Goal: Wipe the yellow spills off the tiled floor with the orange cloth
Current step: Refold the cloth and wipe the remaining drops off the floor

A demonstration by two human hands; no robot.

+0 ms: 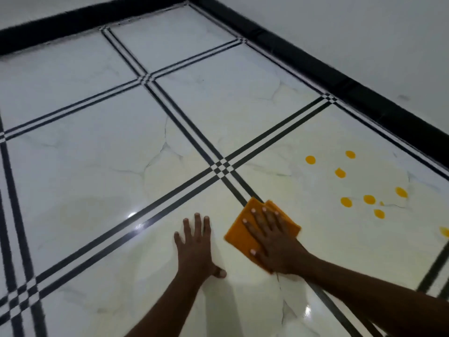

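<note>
A folded orange cloth (pixel 239 233) lies flat on the white tiled floor (pixel 126 152), across a black grout stripe. My right hand (pixel 272 242) presses on it with fingers spread straight. Flat on the bare tile just left of the cloth rests my left hand (pixel 195 246), fingers spread. Several round yellow spills (pixel 346 201) dot the tile to the right of the cloth, the nearest about a hand's width from its edge. One more yellow spot (pixel 445 231) shows at the right frame edge.
A black skirting strip (pixel 315 66) runs along white walls at the far and right sides of the floor. Double black lines (pixel 170 105) divide the glossy tiles into large squares.
</note>
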